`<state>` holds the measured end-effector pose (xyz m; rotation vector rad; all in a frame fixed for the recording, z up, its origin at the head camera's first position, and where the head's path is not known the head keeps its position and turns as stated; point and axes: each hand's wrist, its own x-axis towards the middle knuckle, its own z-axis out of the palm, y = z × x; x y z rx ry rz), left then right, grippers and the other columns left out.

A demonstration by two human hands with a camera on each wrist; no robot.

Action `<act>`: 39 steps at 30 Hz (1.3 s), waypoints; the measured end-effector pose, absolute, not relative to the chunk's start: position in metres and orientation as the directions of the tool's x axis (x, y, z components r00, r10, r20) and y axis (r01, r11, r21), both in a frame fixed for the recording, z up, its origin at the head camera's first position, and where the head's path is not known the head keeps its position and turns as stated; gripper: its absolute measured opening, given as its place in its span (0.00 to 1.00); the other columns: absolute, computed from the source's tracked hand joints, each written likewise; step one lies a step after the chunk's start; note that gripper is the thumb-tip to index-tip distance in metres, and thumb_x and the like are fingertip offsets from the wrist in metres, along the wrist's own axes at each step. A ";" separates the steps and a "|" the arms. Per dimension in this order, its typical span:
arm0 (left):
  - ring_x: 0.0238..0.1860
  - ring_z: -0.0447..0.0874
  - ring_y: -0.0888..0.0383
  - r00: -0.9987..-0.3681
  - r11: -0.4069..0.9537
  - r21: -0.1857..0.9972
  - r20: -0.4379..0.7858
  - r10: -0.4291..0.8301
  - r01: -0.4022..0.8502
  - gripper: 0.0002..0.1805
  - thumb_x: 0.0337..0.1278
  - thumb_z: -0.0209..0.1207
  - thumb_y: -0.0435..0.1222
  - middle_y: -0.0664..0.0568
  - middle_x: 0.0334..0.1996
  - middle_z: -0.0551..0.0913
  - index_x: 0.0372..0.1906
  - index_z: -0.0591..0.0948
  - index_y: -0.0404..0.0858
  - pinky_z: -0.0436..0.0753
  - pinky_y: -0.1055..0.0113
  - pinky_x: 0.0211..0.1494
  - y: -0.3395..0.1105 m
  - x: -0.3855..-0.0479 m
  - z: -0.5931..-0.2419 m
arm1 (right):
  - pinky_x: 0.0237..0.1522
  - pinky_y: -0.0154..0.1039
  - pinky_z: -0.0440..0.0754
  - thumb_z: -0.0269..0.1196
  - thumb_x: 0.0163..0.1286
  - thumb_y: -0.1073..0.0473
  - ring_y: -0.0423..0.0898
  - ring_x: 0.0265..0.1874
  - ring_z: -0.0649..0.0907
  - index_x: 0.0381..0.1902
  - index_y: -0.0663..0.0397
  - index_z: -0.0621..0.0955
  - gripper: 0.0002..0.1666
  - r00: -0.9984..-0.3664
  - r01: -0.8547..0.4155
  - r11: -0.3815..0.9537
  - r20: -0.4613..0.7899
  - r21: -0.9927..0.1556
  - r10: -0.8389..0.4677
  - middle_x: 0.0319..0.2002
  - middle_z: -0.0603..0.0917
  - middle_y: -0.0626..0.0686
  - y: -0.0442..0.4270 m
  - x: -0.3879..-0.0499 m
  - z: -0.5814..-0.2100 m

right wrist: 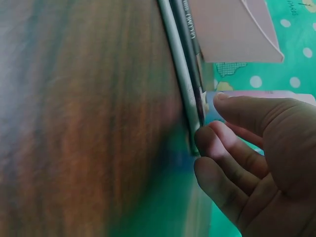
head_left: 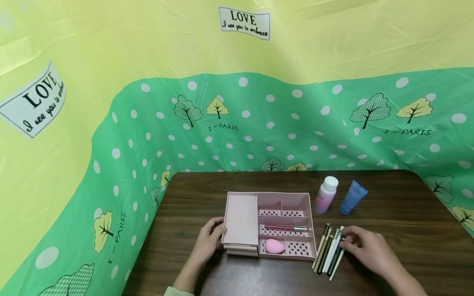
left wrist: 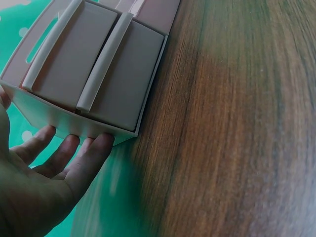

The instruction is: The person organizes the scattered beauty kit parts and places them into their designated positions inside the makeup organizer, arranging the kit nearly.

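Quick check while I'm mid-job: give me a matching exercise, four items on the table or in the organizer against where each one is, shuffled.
Items
1. Pink sponge
2. Slim dark-pink tube
3. Blue tube
4. Bunch of slim brushes

Places
A. On the table, just right of the white-capped bottle
B. In the middle row of the pink organizer
C. On the table, by the fingertips of the right hand
D. In the organizer's row nearest the person

Pairs: 1-D, 2-B, 3-A, 4-C
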<state>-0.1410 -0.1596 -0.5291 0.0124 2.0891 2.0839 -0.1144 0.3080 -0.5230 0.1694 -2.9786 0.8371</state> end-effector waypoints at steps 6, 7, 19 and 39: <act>0.45 0.85 0.54 -0.982 0.008 0.992 -0.126 0.142 -0.126 0.24 0.74 0.55 0.38 0.35 0.54 0.80 0.67 0.73 0.30 0.90 0.63 0.45 -0.160 -0.141 -0.529 | 0.25 0.32 0.73 0.74 0.62 0.51 0.34 0.24 0.77 0.45 0.52 0.86 0.17 -0.999 -0.030 0.862 -0.011 -0.507 -0.041 0.28 0.82 0.42 0.313 -0.113 -0.525; 0.45 0.85 0.54 -0.982 0.006 0.992 -0.125 0.142 -0.125 0.24 0.74 0.55 0.38 0.35 0.54 0.80 0.67 0.73 0.29 0.90 0.63 0.45 -0.160 -0.141 -0.529 | 0.25 0.32 0.73 0.75 0.62 0.50 0.34 0.23 0.76 0.45 0.52 0.86 0.18 -0.999 -0.024 0.863 -0.015 -0.504 -0.037 0.27 0.82 0.42 0.314 -0.113 -0.526; 0.45 0.85 0.54 -0.982 0.008 0.991 -0.132 0.133 -0.133 0.24 0.74 0.55 0.38 0.37 0.54 0.80 0.67 0.74 0.30 0.90 0.61 0.45 -0.162 -0.140 -0.530 | 0.25 0.33 0.71 0.75 0.61 0.54 0.33 0.22 0.74 0.41 0.51 0.85 0.14 -0.999 -0.025 0.867 -0.014 -0.497 -0.036 0.26 0.81 0.42 0.316 -0.112 -0.531; 0.45 0.85 0.54 -0.982 0.020 0.991 -0.132 0.134 -0.130 0.24 0.74 0.55 0.39 0.37 0.53 0.80 0.67 0.73 0.30 0.90 0.60 0.45 -0.160 -0.141 -0.530 | 0.30 0.39 0.76 0.70 0.65 0.58 0.41 0.29 0.77 0.37 0.47 0.88 0.04 -0.999 -0.046 0.884 -0.003 -0.466 -0.053 0.29 0.83 0.43 0.321 -0.123 -0.533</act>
